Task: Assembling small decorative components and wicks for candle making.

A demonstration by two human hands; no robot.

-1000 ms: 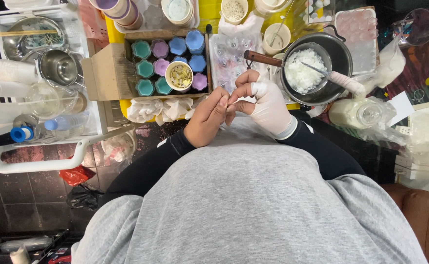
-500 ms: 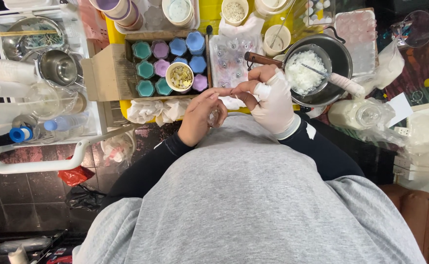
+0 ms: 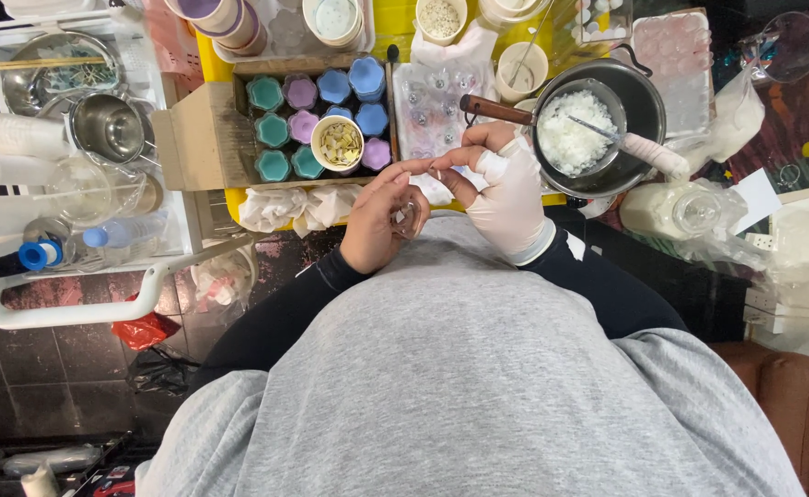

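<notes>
The bare left hand (image 3: 378, 228) curls its grip around 1 small clear cup (image 3: 408, 219) just above the lap, while the gloved right hand (image 3: 506, 193) pinches something tiny at its rim, near the box of coloured moulds (image 3: 317, 124).

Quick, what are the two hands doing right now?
Left hand: closed around a small clear cup.
Right hand, gloved: fingertips pinched at the cup; what they hold cannot be told.

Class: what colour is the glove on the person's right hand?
White, on the right hand; head view.
</notes>
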